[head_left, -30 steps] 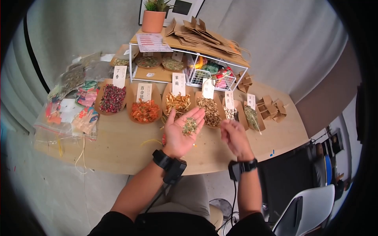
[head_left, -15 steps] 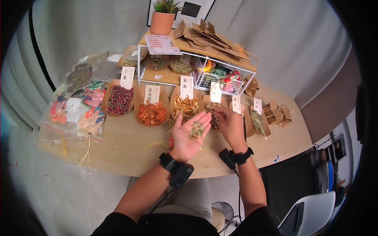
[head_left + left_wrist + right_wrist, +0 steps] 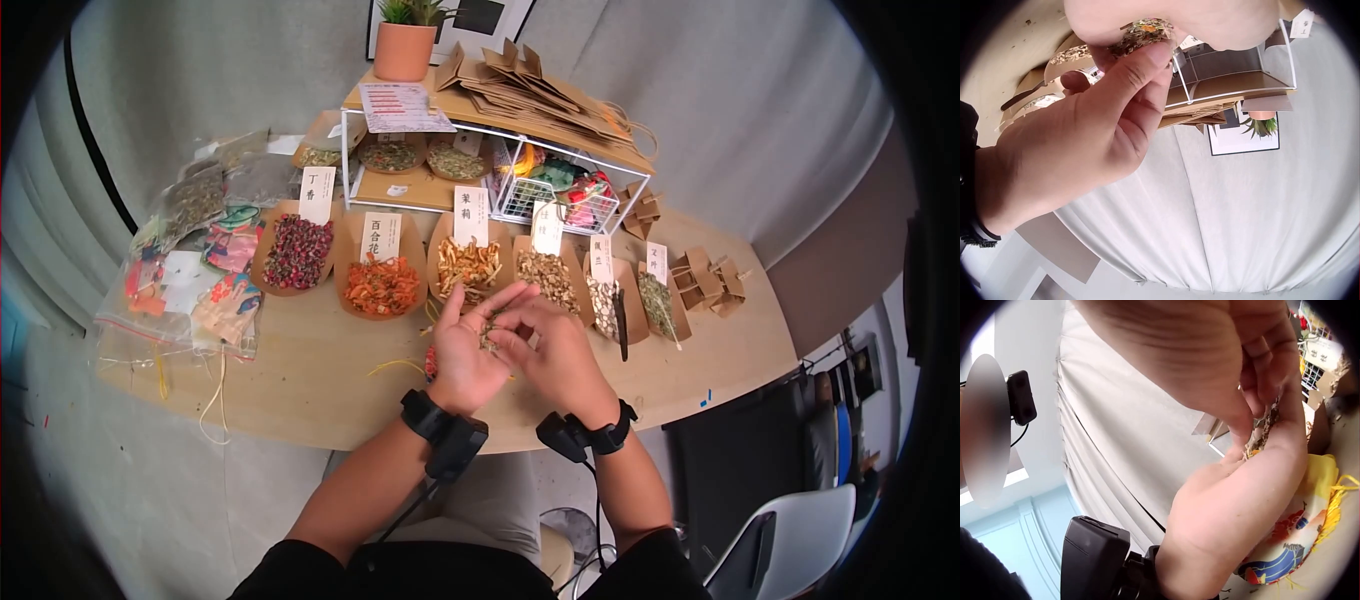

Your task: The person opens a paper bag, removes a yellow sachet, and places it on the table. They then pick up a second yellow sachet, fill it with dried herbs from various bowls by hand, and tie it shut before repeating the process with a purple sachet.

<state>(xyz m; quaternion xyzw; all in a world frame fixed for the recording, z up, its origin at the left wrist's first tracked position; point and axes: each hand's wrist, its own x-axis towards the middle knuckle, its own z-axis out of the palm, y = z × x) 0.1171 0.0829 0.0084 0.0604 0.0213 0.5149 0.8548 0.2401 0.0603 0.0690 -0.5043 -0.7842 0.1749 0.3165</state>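
Herb mix (image 3: 487,336) is lying in L hand (image 3: 468,366), palm up, spread; R hand (image 3: 562,358), approx. 3 o'clock, is pinching it.

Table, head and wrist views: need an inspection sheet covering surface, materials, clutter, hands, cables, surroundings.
Surface: wooden table; blue scraps near the right front edge.
Job's things: dried herb mix in left palm; six labelled paper trays of dried plants in the front row.
Clutter: clear plastic bag with patterned pouches, left; brown paper bags piled on the shelf.
Left hand: palm up, carrying the mix.
Right hand: thumb and fingers pinch at the mix.
Cables: black cable hangs below right wrist; nothing seen snagged.
Surroundings: grey curtain behind, white chair at right.
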